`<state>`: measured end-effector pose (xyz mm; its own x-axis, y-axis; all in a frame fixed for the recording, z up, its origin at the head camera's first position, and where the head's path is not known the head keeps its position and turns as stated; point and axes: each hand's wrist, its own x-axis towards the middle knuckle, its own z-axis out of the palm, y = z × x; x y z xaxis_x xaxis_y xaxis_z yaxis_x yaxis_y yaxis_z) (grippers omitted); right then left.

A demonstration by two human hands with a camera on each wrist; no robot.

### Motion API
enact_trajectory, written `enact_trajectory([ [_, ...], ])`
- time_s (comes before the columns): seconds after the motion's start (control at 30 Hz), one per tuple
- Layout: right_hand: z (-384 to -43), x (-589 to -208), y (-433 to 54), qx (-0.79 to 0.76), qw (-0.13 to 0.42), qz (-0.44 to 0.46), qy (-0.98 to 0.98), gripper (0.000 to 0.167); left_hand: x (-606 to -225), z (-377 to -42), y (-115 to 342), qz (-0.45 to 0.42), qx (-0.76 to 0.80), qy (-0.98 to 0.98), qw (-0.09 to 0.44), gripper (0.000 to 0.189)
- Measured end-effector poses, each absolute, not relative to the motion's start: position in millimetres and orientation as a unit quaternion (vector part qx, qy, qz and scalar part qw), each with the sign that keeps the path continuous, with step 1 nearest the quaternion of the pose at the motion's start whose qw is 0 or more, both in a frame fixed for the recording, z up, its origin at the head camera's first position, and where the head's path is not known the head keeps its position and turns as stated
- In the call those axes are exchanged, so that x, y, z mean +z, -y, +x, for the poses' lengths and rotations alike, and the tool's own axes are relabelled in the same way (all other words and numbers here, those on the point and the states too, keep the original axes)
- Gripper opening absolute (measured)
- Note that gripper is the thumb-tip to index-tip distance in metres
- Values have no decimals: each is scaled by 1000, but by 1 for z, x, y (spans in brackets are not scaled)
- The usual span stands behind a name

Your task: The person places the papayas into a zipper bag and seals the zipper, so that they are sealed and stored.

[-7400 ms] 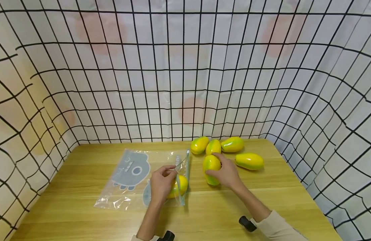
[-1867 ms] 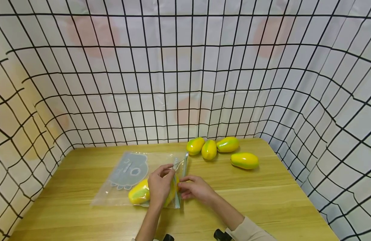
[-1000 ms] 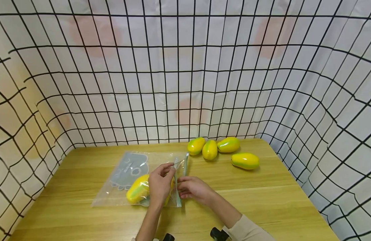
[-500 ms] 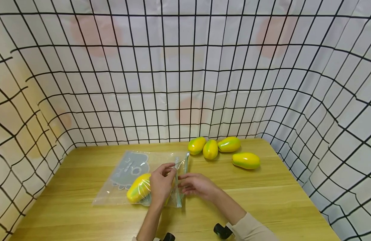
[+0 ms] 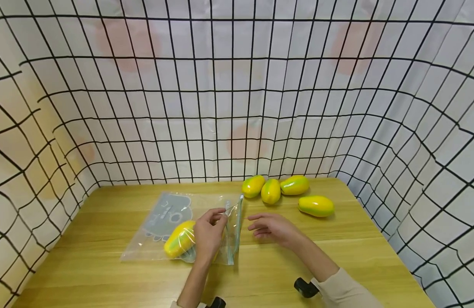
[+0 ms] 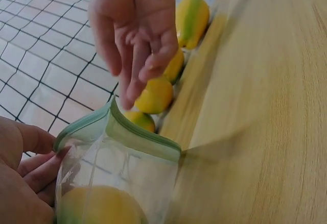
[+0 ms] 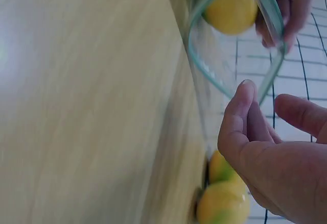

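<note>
Left fingers (image 6: 43,173): we have them closed in a pinch on the edge of the bag's mouth.
Right fingers (image 7: 236,117): loosely bent, thumb well apart, holding nothing; we see them just beside the mouth, not touching it in the head view.
Bag (image 5: 167,214): one, clear with a grey-blue print, lying on our bench (image 5: 117,286); its green strip (image 6: 148,141) is parted, opening toward the right fingers.
What just changed: the right fingers were at the mouth half a second ago and have drawn back; since the earliest picture, the fruit outside the bag has gone from five to four.
What that means: we judge the latest fruit released inside, leaving our right fingers free.
Bagged fruit (image 5: 180,239): one shows plainly, slanted, left of the left fingers; the left wrist view shows fruit just inside the mouth, which we take for a second but cannot confirm.
Loose fruit: four yellow-green ones; we count a left one (image 5: 253,186), a middle one (image 5: 271,192) and a right one (image 5: 295,185) close together at the back, and a nearer one (image 5: 316,206) apart.
</note>
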<state>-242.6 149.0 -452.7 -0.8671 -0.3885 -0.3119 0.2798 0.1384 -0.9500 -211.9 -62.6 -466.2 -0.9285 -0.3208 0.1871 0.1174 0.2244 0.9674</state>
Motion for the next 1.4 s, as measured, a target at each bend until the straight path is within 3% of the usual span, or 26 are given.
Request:
enact_trajectory([
  [0.63,-258,-428,-221,-580,133,-30,-803,46,-469,-213,61,70,-620,760,184,15],
  [1.17,-270,-413,-277,-475,25,45,-879,75,-469,-215,63,73,-618,762,179,16],
  [1.4,-272,-425,-301,-399,-37,49,-915,79,-471,-214,64,68,-619,761,183,15],
])
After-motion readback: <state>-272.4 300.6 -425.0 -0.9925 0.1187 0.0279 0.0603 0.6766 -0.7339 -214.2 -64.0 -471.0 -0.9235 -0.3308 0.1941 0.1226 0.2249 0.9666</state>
